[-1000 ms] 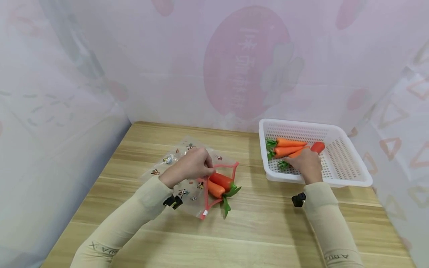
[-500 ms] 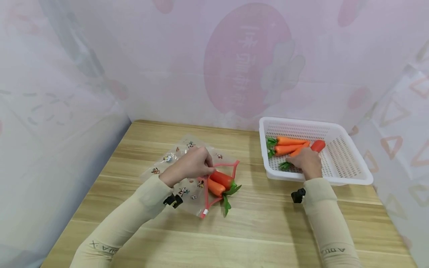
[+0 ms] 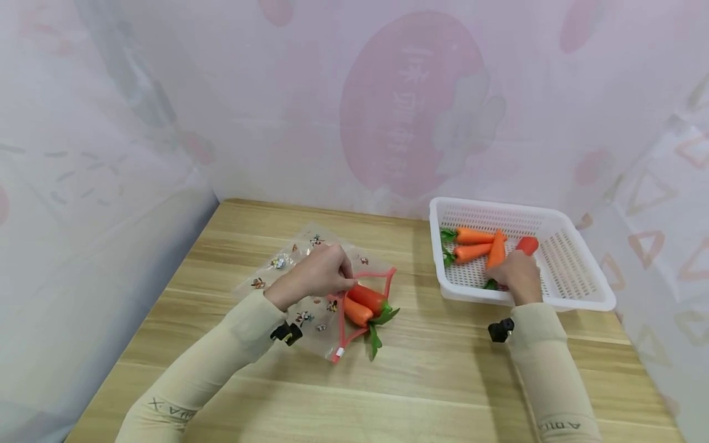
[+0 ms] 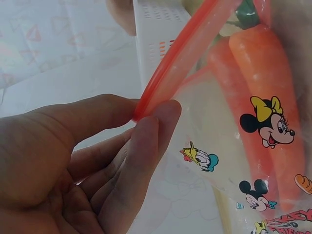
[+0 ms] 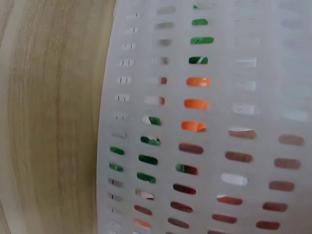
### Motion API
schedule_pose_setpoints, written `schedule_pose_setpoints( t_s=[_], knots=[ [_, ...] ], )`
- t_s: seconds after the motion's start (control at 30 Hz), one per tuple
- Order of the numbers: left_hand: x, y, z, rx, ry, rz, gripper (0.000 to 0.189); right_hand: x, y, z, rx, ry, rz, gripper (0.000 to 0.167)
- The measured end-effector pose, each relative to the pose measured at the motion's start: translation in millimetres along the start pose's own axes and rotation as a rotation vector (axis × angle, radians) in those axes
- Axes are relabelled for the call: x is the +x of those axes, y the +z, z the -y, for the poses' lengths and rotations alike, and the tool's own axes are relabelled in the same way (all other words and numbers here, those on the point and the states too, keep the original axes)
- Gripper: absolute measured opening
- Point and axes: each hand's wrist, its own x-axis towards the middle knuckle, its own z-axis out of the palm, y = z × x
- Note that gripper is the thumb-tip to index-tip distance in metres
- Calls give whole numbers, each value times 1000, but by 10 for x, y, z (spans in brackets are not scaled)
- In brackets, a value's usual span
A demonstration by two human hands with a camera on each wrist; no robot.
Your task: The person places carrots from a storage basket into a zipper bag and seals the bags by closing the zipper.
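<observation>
My left hand (image 3: 321,271) pinches the red zip edge (image 4: 163,63) of a clear cartoon-print zip bag (image 3: 299,317). An orange carrot (image 3: 357,312) and a red, pepper-like vegetable (image 3: 370,298) lie in its mouth, green tops sticking out. Inside the white basket, my right hand (image 3: 517,274) holds an orange carrot (image 3: 496,249) near its leafy end, its fingers mostly hidden. A red vegetable (image 3: 527,245) pokes out beyond that hand. Left of it lie another carrot (image 3: 471,252) and a further carrot (image 3: 473,235). The right wrist view shows mainly the slotted basket wall (image 5: 219,68).
The white slotted basket (image 3: 581,301) stands at the right of the wooden table (image 3: 410,381), its raised rim around the vegetables. A printed cloth wall (image 3: 277,154) rises behind the table, with more cloth at both sides.
My right hand has shifted right and slightly toward me. The carrot under it has swung from slanting to nearly upright in the head view. My left hand keeps its hold on the bag.
</observation>
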Motion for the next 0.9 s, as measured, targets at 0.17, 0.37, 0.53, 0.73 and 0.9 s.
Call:
schedule_pose_setpoints(
  t_s=[0.17,0.37,0.53,0.73,0.9],
  knots=[
    [-2,5,-4,-1,12,-11,17,3,-49,-72,-8,-71,-38,36],
    [-10,1,-17,5,27,-18,18,-5,-146,-136,-3,-135,-85,37],
    [-11,-6,-19,-2,34,-15,18,-36,-215,-192,-8,-208,-129,38],
    [-18,3,-12,-4,27,-18,17,-74,-292,-263,30,-295,-161,29],
    [-7,7,-2,-3,37,-15,17,-98,-334,-337,60,-337,-186,38]
  ],
)
